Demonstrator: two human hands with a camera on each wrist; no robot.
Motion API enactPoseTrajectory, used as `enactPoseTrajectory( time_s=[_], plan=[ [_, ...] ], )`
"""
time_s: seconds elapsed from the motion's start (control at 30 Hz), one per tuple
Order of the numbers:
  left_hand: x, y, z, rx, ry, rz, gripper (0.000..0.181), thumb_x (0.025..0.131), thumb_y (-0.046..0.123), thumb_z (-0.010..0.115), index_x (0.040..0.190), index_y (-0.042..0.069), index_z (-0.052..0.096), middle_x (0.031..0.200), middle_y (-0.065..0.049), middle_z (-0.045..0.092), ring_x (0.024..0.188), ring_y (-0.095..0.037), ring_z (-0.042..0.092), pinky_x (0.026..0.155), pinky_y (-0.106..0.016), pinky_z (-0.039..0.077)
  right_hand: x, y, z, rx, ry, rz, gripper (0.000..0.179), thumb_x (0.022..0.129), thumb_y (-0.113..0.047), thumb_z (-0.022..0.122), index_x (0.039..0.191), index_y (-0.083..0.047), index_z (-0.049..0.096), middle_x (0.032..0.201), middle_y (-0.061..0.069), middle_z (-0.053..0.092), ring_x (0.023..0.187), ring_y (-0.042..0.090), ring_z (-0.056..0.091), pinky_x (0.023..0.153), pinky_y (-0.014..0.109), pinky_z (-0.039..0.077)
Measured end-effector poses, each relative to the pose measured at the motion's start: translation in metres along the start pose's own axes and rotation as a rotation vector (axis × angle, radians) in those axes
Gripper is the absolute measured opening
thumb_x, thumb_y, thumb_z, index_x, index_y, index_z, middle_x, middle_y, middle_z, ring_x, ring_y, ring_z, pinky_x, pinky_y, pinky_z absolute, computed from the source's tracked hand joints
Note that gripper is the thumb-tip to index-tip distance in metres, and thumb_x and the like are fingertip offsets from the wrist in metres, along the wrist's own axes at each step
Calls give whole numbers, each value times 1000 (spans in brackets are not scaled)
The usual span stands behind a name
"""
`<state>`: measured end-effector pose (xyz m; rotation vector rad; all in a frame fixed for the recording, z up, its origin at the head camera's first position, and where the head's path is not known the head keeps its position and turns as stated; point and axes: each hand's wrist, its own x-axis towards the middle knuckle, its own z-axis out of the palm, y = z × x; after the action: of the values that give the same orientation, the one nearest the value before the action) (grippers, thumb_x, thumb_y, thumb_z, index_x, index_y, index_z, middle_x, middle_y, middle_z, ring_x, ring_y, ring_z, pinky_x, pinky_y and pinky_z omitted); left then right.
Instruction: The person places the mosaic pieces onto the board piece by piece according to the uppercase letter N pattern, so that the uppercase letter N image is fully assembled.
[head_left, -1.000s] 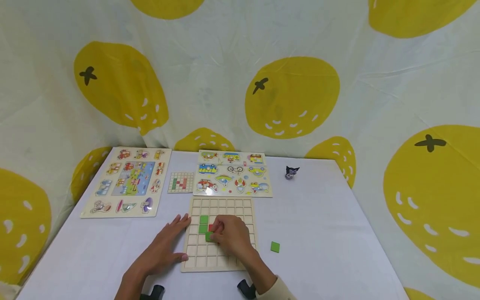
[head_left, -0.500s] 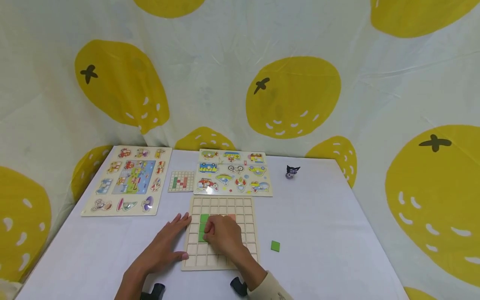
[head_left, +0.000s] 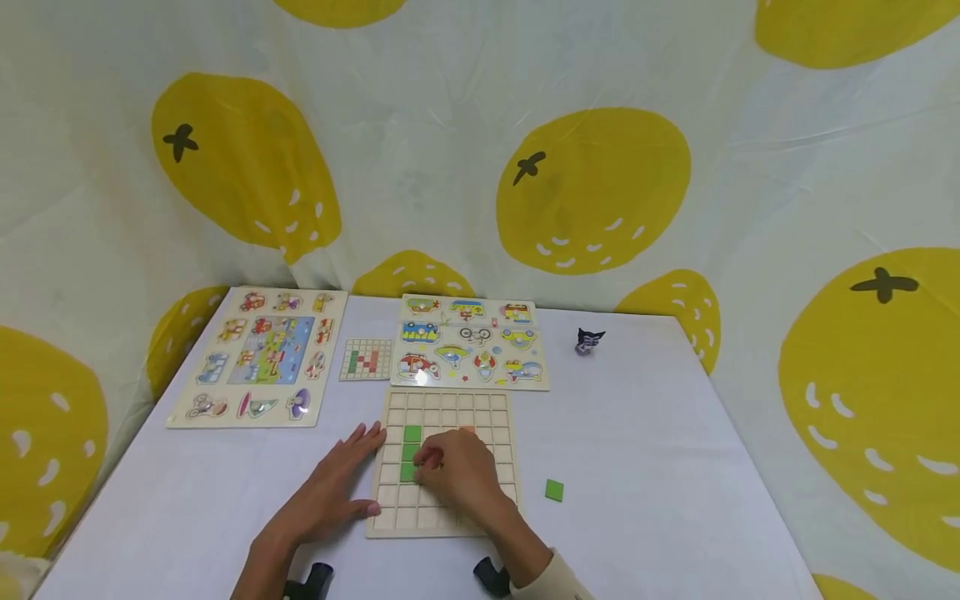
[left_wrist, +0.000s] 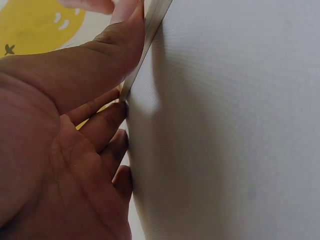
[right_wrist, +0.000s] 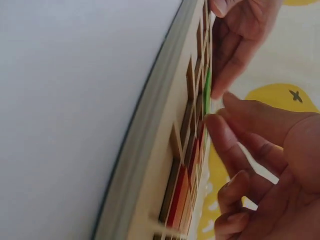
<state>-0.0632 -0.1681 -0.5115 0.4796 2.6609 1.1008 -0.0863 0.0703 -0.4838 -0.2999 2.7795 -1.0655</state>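
Note:
A wooden grid board [head_left: 386, 522] lies before me. A column of three green square tiles [head_left: 410, 452] sits in its left part. My right hand [head_left: 465, 471] hovers over the board, fingers bent, fingertips right at the lowest green tile; nothing shows between thumb and forefinger in the right wrist view. An orange-red tile [head_left: 467, 429] shows past the knuckles, and red tiles [right_wrist: 176, 202] sit in cells near that hand, mostly hidden from the head view. My left hand [head_left: 330, 483] rests along the board's left edge, fingers spread, thumb [left_wrist: 131, 37] against the rim.
One loose green tile [head_left: 554, 490] lies right of the board. Behind are a small pattern card [head_left: 365, 360], a vehicle puzzle board [head_left: 468, 343] and a larger picture puzzle [head_left: 330, 333]. A small dark figurine [head_left: 588, 341] stands at the back right.
The green tile at my right fingertips moved left into line under the other two greens. My right hand has since drawn slightly back to the right; the left hand stays at the edge.

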Motion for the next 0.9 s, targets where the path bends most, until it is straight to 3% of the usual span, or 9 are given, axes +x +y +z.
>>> enactPoseTrajectory(
  time_s=[0.1,0.17,0.33,0.4,0.67,0.9],
  plan=[
    [1,1,0,15,-9,-11,106,77,26,93,166,15,37,176,-4,30,166,-36,17,136,-57,11,-6,5,-9,45,23,24,13,83,-15,90,92,-20,83,70,-14,65,75,7,61,60,22,46],
    [1,1,0,21,-13,-18,107,77,26,94,167,15,36,177,-5,29,166,-37,17,135,-62,11,-11,10,-15,59,51,46,16,83,-17,91,96,-20,83,71,-14,66,84,10,63,64,22,47],
    [1,1,0,23,-14,-34,108,76,25,94,167,16,36,177,-4,28,167,-36,16,136,-61,10,-26,28,-35,89,117,120,24,81,-20,93,101,-21,81,76,-13,68,87,15,60,67,25,43],
    [1,0,0,22,-15,-33,109,76,25,94,167,16,36,177,-3,28,167,-35,16,136,-59,10,-32,36,-44,93,139,154,25,80,-19,93,102,-21,81,78,-12,68,80,16,55,65,26,41],
    [2,-1,1,18,-4,-20,108,75,27,95,166,16,38,177,-3,29,167,-34,17,134,-58,12,-53,71,-78,22,203,266,35,75,-15,95,104,-26,80,87,-10,73,78,14,50,66,25,39],
    [1,0,0,27,-4,-25,108,75,27,95,166,15,37,177,-5,29,166,-36,17,135,-59,11,-71,98,-97,-61,210,300,37,73,-11,95,105,-24,80,101,-3,77,83,16,53,70,26,42]
  ],
)
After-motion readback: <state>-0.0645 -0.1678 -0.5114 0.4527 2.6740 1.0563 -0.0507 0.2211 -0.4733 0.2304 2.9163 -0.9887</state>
